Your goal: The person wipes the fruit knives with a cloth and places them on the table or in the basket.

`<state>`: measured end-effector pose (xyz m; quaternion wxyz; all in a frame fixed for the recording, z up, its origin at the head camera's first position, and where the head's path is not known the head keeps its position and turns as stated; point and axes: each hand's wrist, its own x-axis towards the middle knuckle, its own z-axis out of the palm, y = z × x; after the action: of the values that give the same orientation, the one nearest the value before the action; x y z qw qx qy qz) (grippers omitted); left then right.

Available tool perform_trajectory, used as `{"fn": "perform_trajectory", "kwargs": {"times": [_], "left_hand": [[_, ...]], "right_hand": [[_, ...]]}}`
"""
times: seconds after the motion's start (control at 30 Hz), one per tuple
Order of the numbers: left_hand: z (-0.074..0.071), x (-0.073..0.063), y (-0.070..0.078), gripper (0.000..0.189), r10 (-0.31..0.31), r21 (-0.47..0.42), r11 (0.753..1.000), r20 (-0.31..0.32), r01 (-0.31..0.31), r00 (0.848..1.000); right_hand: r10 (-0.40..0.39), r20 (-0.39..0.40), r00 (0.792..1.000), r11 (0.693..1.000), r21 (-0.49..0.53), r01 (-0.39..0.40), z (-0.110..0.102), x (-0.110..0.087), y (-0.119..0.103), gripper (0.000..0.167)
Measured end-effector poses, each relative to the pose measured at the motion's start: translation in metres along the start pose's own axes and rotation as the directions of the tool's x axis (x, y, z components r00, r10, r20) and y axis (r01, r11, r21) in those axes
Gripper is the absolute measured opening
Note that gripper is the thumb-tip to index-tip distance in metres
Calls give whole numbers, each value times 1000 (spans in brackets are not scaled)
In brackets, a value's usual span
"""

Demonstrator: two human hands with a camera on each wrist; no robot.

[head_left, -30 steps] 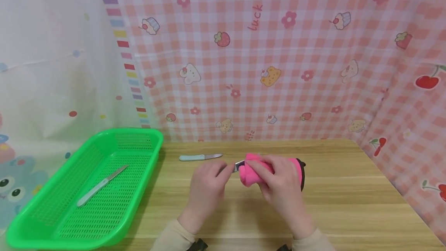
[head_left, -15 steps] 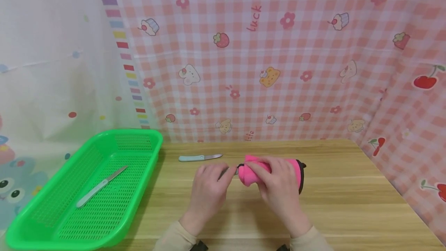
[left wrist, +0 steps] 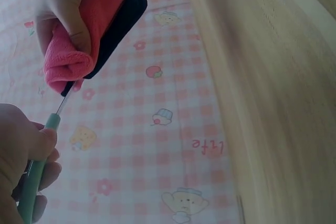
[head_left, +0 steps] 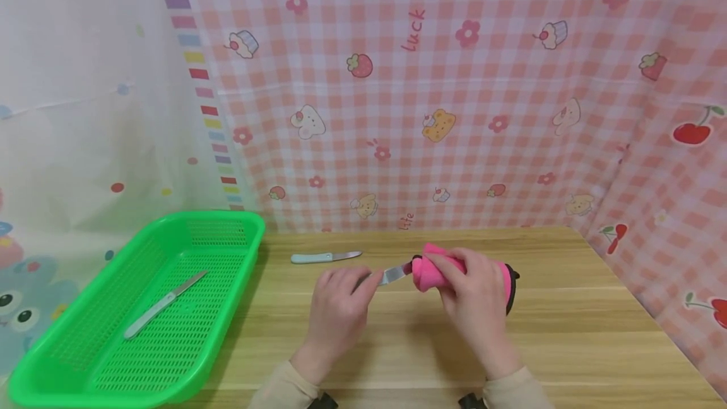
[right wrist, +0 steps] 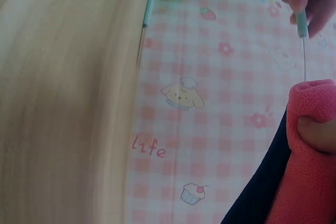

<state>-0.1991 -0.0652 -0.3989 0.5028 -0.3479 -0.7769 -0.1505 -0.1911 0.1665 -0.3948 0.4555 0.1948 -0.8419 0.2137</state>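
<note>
My left hand (head_left: 341,302) grips a knife by its pale green handle (left wrist: 35,182), blade (head_left: 394,274) pointing right. Folded around the blade's far end is a pink plush cloth (head_left: 430,274) with a black edge and dark underside. My right hand (head_left: 477,298) pinches this cloth, thumb on top, as the right wrist view shows with the folded cloth (right wrist: 310,177) close up. The blade tip is hidden inside the fold. Both hands are above the wooden table (head_left: 392,358).
Behind the hands, a second knife (head_left: 312,258) with a pale handle lies on the table. A green plastic basket (head_left: 255,226) stands at the left, holding another knife (head_left: 165,306). A pink checked curtain (head_left: 397,93) closes off the back and right.
The right hand and cloth have slid right along the blade, away from the left hand, after first covering it nearly to the handle. More blade shows now. The left hand has barely moved.
</note>
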Motion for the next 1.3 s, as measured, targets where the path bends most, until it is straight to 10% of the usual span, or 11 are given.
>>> {"fn": "perform_trajectory", "kwargs": {"times": [0.6,0.93,1.3], "left_hand": [[3,1,-2,14,-71,-59,996,-46,69,996],[3,0,-2,14,-109,-58,992,0,109,994],[5,0,1,13,-85,-54,995,2,85,996]], "right_hand": [[36,-41,998,999,15,-36,-12,3,8,46],[-168,-118,979,974,133,183,-6,8,-7,44],[-243,-93,965,959,129,254,2,6,-22,41]]}}
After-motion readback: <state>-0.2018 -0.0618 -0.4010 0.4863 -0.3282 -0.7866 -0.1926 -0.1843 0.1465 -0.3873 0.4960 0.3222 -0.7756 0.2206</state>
